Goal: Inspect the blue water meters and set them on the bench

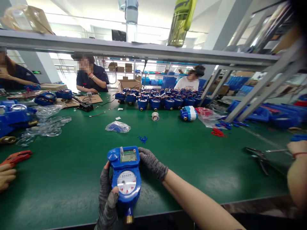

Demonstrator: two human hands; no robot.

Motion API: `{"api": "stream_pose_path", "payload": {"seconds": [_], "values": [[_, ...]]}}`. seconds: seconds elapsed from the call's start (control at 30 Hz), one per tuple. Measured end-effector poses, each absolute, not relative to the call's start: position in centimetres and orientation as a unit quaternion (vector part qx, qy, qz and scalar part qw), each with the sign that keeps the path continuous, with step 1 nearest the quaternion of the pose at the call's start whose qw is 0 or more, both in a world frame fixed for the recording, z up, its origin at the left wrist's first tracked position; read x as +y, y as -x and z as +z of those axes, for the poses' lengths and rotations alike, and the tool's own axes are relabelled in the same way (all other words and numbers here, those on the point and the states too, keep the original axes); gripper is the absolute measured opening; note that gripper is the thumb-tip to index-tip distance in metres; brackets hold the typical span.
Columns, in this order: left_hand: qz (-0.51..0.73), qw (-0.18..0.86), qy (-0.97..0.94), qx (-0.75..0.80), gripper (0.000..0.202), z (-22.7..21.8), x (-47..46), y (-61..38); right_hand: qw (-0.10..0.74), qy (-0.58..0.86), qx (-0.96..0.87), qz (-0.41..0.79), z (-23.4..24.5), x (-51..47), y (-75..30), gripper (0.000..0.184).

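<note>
A blue water meter (130, 199) is held up at the table's front edge, its dial facing me and its brass end pointing down. A small display on its upper part reads about "02". My left hand (106, 198), in a grey fingerless glove, is closed round the meter's left side, with the thumb beside the dial. My right hand (153, 163), gloved the same way, grips the upper right corner by the display; its fingertips are partly hidden. Beyond the meter lie tiny blue parts (143, 139) and a plastic bag with blue pieces (118, 127).
Several blue meters (169, 103) stand in rows at the back of the green table (79, 179). A spool (155, 116) and a wrapped meter (189, 113) lie nearer. Co-workers' hands flank me, the left one by red-handled pliers (16, 157). A shelf (148, 48) crosses overhead.
</note>
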State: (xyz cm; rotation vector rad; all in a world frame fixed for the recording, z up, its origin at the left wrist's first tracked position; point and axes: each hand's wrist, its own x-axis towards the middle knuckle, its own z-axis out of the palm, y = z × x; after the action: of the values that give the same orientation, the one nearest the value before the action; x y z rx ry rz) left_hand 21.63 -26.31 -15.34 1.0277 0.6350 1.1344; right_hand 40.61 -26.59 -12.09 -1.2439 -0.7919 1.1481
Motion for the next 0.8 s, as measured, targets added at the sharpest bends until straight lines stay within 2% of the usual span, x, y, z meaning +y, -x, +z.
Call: {"api": "stream_pose_path", "payload": {"seconds": [0.1,0.17,0.23,0.33,0.4,0.43,0.5,0.53,0.57,0.63,0.8], "values": [[0.462,0.694,-0.471,0.289,0.06,-15.0,-24.5,-19.9,0.613,0.533,-0.32,0.488,-12.5,-27.7,-39.6,0.027],[0.449,0.671,-0.485,0.337,0.054,-14.5,-23.5,-18.4,0.627,0.531,-0.312,0.477,-13.1,-28.8,-38.6,0.03],[0.444,0.599,-0.523,0.414,0.056,-13.9,-23.1,-17.0,0.633,0.53,-0.306,0.474,-13.9,-30.1,-37.3,0.033],[0.429,0.438,-0.63,0.477,0.063,-13.6,-23.9,-15.9,0.618,0.525,-0.305,0.499,-14.7,-32.0,-36.3,0.045],[0.42,0.34,-0.699,0.469,0.062,-13.7,-24.5,-16.0,0.577,0.508,-0.343,0.539,-14.7,-32.6,-37.1,0.055],[0.42,0.306,-0.721,0.459,0.06,-13.9,-24.6,-16.2,0.541,0.507,-0.379,0.555,-14.4,-32.7,-38.2,0.054],[0.438,0.274,-0.736,0.438,0.05,-14.0,-24.2,-16.7,0.449,0.557,-0.466,0.521,-13.7,-31.9,-41.2,0.041],[0.453,0.276,-0.734,0.425,0.043,-14.0,-23.8,-16.9,0.406,0.611,-0.505,0.455,-13.3,-31.1,-43.0,0.032],[0.468,0.285,-0.729,0.41,0.036,-13.9,-23.3,-17.1,0.371,0.685,-0.526,0.342,-12.9,-30.0,-44.8,0.029],[0.483,0.326,-0.721,0.375,0.028,-13.6,-22.0,-17.4,0.349,0.754,-0.511,0.22,-12.3,-27.2,-47.9,0.029],[0.443,0.453,-0.717,0.291,0.031,-12.6,-19.1,-17.5,0.252,0.827,-0.494,0.089,-12.0,-20.4,-50.2,0.022]]}}
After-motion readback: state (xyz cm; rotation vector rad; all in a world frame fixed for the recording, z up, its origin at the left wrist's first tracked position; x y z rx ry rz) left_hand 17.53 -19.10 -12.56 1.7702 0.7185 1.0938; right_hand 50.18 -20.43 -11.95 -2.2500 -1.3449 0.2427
